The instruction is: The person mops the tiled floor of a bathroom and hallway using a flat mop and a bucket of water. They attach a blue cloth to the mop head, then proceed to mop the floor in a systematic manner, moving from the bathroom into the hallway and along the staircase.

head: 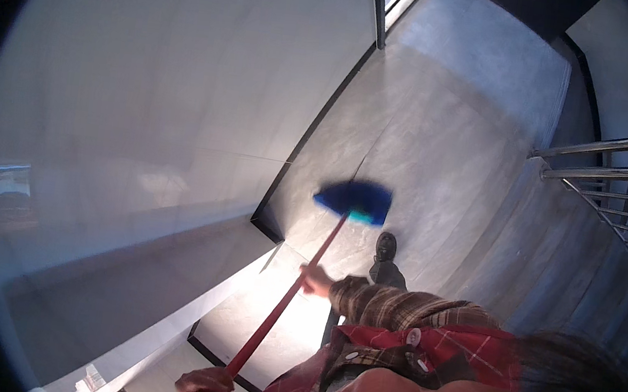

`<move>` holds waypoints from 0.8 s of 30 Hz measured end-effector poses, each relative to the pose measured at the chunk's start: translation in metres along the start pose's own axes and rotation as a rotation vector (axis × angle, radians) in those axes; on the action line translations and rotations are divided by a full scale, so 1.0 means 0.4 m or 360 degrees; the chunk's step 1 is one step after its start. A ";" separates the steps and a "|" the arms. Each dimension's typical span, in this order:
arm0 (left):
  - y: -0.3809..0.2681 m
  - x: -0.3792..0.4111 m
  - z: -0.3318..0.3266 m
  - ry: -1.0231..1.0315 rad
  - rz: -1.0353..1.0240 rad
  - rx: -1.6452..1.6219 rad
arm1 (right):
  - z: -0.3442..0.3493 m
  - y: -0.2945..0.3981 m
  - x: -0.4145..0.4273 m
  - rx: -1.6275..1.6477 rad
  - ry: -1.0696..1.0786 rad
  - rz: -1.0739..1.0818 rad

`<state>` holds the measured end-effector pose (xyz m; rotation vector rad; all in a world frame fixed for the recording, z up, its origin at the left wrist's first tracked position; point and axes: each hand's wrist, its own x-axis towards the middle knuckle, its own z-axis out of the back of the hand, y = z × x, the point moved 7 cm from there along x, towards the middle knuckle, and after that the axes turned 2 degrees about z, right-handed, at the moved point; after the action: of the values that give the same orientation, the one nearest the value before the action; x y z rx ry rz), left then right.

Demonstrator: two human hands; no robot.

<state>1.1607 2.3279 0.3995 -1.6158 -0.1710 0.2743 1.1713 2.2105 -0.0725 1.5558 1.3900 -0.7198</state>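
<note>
My left hand (205, 390) is closed around the upper end of a red broom handle (271, 320), at the lower left. Further down the same handle, my right hand (316, 281) grips it; this hand is slightly blurred. The broom head has dark blue bristles (356, 196) and a turquoise part by the handle. It appears blurred over the grey floor (444, 124), near the base of the wall; whether it touches the floor cannot be told. A dark shoe (386, 247) shows just below and right of the bristles.
A pale, glossy wall (189, 65) with a black baseboard (322, 121) stands left, ending in a corner near the broom. Steps (563, 253) run down the right side beside a metal railing (601, 172). A doorway or window frame (379, 9) is at the top.
</note>
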 end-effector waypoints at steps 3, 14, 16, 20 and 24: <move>-0.023 -0.021 -0.165 0.0017 -0.0127 0.0191 | -0.030 -0.166 -0.117 0.0032 0.0188 -0.0419; -0.113 -0.009 -0.244 0.0087 -0.0591 0.0215 | 0.057 0.206 -0.309 0.0220 0.0127 0.0256; -0.171 -0.042 -0.213 0.0002 -0.0624 0.0299 | 0.079 0.355 -0.281 0.0085 0.0136 0.0592; 0.046 0.190 -0.256 0.0407 -0.0554 -0.0084 | 0.374 0.754 -0.011 0.0555 0.0187 0.0988; 0.335 0.463 -0.397 0.0524 -0.0628 0.0221 | 0.458 1.039 0.089 0.0546 -0.0330 0.0871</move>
<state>1.3752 2.2180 0.2600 -1.4311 -0.2082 -0.2770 1.6072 2.0785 -0.0817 1.9509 0.6574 -0.7705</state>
